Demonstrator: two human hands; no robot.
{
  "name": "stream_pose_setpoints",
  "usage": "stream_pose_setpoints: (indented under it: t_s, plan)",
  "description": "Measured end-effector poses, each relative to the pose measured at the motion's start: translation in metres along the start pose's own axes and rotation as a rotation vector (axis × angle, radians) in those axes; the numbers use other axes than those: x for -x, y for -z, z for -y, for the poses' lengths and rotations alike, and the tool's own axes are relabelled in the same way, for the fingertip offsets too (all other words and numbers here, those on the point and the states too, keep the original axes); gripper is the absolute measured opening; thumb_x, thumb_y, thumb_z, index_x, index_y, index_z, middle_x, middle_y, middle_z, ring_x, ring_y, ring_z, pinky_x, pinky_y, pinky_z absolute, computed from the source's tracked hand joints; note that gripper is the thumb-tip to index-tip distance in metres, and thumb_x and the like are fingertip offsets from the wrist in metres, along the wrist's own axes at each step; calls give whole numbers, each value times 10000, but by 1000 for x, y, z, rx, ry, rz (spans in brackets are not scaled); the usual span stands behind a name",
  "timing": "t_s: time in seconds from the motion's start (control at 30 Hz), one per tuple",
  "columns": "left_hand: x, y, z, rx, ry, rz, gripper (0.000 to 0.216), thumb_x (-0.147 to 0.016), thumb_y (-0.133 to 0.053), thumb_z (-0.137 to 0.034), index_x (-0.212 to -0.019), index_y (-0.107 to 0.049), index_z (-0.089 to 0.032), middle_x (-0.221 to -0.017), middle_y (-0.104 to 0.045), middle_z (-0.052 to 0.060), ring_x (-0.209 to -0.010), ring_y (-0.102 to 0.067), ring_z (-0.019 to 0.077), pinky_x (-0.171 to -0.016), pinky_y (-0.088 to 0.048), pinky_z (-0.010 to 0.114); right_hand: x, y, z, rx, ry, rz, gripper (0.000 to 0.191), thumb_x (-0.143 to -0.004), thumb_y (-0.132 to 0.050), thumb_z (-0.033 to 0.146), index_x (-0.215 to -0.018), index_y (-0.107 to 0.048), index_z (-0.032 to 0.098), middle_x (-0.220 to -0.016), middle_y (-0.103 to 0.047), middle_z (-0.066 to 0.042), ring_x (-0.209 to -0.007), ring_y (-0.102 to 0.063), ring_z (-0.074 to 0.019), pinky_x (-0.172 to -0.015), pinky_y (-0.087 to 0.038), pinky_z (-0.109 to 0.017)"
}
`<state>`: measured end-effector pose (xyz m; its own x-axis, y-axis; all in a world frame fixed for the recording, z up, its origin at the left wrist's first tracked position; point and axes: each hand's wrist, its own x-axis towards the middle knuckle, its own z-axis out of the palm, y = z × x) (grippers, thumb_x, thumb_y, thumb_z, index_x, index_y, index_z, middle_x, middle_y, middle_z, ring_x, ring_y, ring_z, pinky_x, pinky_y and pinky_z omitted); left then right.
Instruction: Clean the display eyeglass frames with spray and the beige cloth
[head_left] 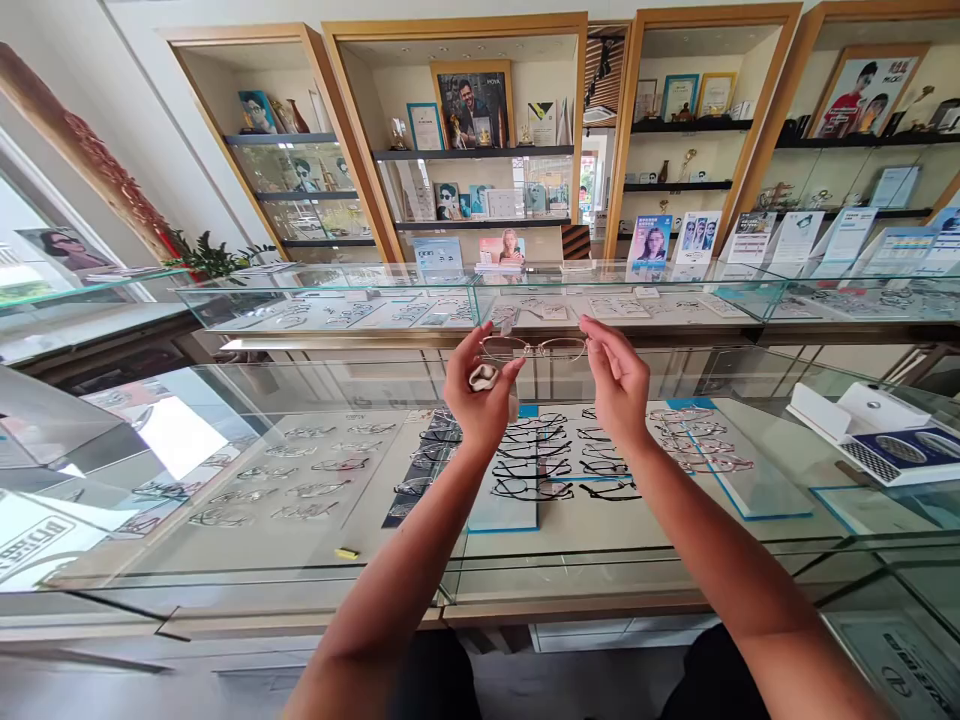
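A pair of thin-rimmed eyeglasses (562, 348) is held up in the air between my two hands, above the glass display counter. My left hand (480, 395) is closed on the left side of the frame, and a crumpled pale cloth (484, 377) is tucked in the same hand. On the other side, the fingers of my right hand (619, 375) pinch the right end of the frame. Below the hands, rows of dark-rimmed eyeglasses (534, 465) lie inside the counter.
The glass counter (300, 560) spans the front, with a small yellow object (346, 553) near its edge. An open white box (874, 430) stands at the right. Behind runs a second glass case (360, 285). Wooden shelves (457, 150) with pictures line the back wall. A plant (214, 258) stands left.
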<state>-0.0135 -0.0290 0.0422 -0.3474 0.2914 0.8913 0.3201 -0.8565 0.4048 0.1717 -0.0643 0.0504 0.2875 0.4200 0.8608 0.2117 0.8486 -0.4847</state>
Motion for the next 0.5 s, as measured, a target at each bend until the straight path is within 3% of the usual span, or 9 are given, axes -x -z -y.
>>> stream_pose_setpoints:
  t_s: [0.2, 0.33, 0.5]
  plan:
    - [27, 5, 5, 143, 99, 81, 563, -858, -988, -333, -1344, -724, -230, -1272, -867, 136, -1049, -844, 239, -808, -629, 329, 26, 8, -21, -80, -154, -4, 362, -1091, -717, 547, -1273, -852, 265, -1398, -858, -126, -1350, -807, -267, -1188, -658, -495]
    - [30, 6, 0, 164, 121, 94, 555, -861, -998, -376, -1317, -719, -229, -1193, -882, 116, -1010, -859, 245, -840, -652, 352, 28, 11, -19, -148, -278, 5, 343, -1078, -740, 575, -1259, -870, 314, -1396, -863, -83, -1381, -789, -277, -1256, -607, -513]
    - [30, 8, 0, 179, 143, 125, 563, -847, -1017, -356, -1310, -715, -253, -1159, -882, 78, -1015, -860, 255, -898, -676, 399, 28, 13, -17, -185, -392, 11, 347, -1047, -769, 604, -1201, -888, 317, -1377, -869, -80, -1344, -801, -304, -1195, -639, -526]
